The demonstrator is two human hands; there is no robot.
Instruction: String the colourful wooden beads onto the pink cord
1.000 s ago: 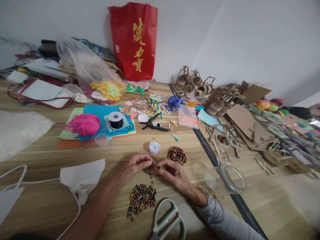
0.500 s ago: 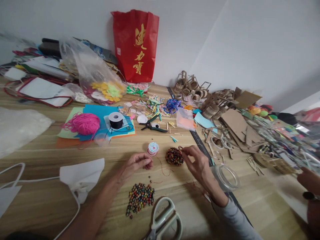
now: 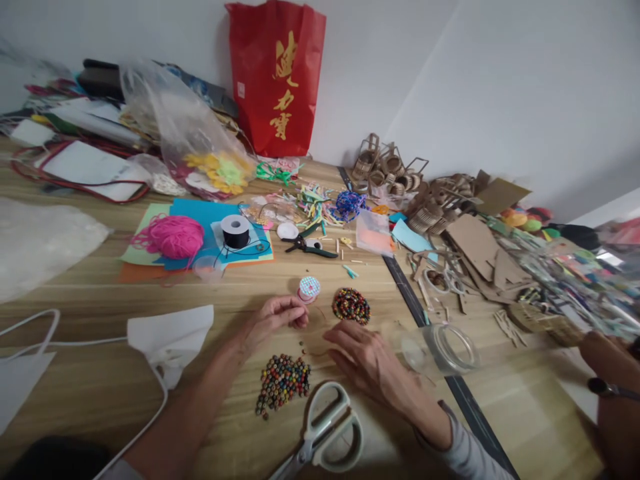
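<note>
Left hand [image 3: 276,317]: one, thumb and fingertips together; what, if anything, they pinch is too small to tell.
Right hand [image 3: 374,357]: one, palm down, thumb and fingers apart.
Bead coil [image 3: 351,307]: one, on the worktop [image 3: 235,290], at 11 o'clock from my right hand.
Loose beads [image 3: 283,383]: one pile, too many to count, at 6 o'clock from my left hand; two strays [image 3: 301,343] nearby.
Pink spool [image 3: 309,289]: one, at 1 o'clock, just beside my left fingertips.
In the way: one pair of scissors [image 3: 311,439], between my forearms.
Farther from my left hand: one yarn ball [image 3: 175,237] at 10, one black spool [image 3: 235,235] at 11, one red bag [image 3: 275,77] at 12.
Another person: one hand [image 3: 605,357] at 3.
</note>
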